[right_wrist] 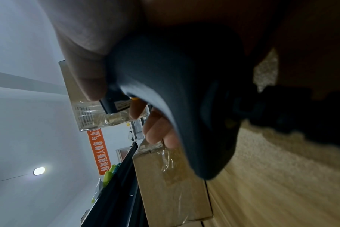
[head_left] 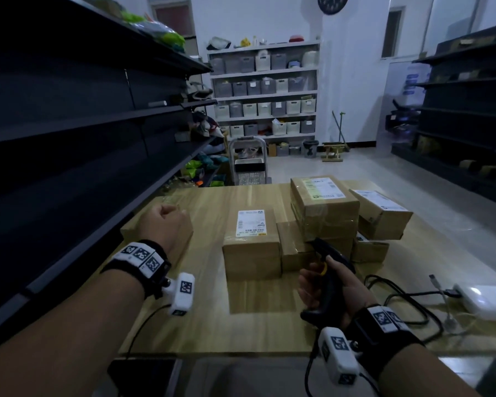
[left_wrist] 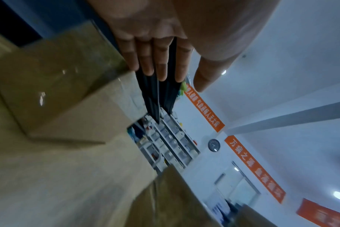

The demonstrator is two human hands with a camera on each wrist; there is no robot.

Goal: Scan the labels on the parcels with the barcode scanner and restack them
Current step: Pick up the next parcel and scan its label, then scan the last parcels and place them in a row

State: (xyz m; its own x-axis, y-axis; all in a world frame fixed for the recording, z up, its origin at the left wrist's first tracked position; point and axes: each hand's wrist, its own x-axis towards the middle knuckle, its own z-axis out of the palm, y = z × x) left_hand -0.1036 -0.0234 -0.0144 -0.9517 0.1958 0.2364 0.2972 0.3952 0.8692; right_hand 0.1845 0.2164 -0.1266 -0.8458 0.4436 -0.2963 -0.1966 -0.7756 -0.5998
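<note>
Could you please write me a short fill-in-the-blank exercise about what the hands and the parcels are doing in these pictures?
1. The right hand grips a black barcode ____ by its handle.
2. The left hand holds nothing; its fingers are ____.
3. The nearest parcel lies with its white ____ facing up.
4. The parcels rest on a ____ table.

Missing words: scanner; straight; label; wooden

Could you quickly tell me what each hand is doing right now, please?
Left hand: open, fingers straight, holding nothing, beside a parcel.
Right hand: closed around the barcode scanner, gripping its handle.
</note>
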